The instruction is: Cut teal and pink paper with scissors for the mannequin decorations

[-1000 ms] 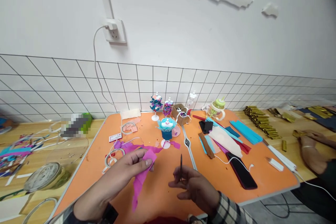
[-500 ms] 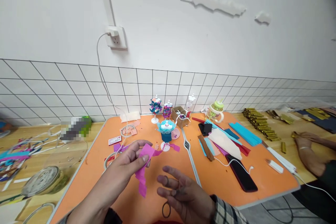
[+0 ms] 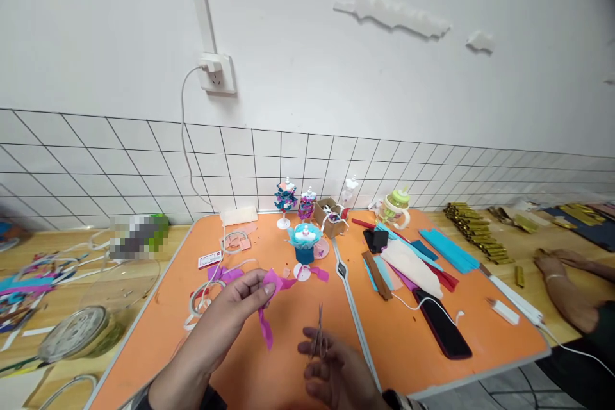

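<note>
My left hand [image 3: 250, 295] pinches a strip of magenta crepe paper [image 3: 266, 328], whose loose end hangs below the fingers. Across from it, my right hand [image 3: 334, 368] holds small metal scissors [image 3: 319, 336], blades pointing up and away, fingers about the handles. Beyond both hands stands a tiny dress form in a blue paper skirt [image 3: 304, 250]. In front of it lie a white disc [image 3: 302, 272] and another magenta scrap [image 3: 319, 275]. Two decorated mini dress forms, one teal [image 3: 286, 197] and one purple [image 3: 307, 205], stand farther back.
A small cardboard box [image 3: 330, 218] and a green-lidded bottle [image 3: 397, 206] stand near the wall. On the right lie crepe paper strips [image 3: 449, 250] and a phone [image 3: 442, 323]; tape rolls [image 3: 204, 298] are at left. A co-worker's hands [image 3: 560, 275] rest at far right.
The scissors have swung upright in my right hand, which has dropped slightly and moved right. The magenta strip in my left hand is turned and more folded.
</note>
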A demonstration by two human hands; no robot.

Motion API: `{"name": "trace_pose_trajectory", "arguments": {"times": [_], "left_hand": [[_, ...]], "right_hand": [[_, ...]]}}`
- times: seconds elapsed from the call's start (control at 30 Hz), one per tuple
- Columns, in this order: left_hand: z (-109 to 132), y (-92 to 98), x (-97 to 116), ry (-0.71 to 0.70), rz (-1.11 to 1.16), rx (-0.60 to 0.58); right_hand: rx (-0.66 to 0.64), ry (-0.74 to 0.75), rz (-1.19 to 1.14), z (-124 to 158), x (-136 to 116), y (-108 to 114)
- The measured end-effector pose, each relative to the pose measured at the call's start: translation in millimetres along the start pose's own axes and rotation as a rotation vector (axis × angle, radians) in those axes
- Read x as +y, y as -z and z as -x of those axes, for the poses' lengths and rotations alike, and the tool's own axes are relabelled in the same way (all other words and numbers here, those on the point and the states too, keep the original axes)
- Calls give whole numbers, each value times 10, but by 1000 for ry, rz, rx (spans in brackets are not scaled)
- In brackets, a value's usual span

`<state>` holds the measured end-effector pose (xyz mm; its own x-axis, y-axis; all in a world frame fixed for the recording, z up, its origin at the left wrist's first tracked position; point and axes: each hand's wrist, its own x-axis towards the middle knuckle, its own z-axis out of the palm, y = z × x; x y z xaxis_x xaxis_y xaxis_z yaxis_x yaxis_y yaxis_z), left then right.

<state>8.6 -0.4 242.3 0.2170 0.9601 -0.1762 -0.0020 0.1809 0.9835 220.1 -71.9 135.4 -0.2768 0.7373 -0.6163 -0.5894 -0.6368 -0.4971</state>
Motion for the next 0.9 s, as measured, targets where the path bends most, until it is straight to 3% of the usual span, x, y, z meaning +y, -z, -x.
{"name": "trace_pose_trajectory", "arguments": {"times": [0.07,0.27,0.53,0.73,0.8,0.9], "left_hand": [[-2,0,0,-19,-47,12],[-7,-15,-40,-33,-175,9],[26,-42,3,-56,-214,-25],[67,-25,45,-74,-246,-30],[103,-17,82,-67,-229,-46],[183,-12,159,-93,-251,-17]], "right_hand": [[-24,136,-56,124,-162,-96],[-67,265,116,305,-365,-245],[-104,228,332,306,-441,-325],[-278,279,824,330,-491,-503],[-263,377,1044,408,-545,-589],[-278,396,1219,542,-630,-708]]}}
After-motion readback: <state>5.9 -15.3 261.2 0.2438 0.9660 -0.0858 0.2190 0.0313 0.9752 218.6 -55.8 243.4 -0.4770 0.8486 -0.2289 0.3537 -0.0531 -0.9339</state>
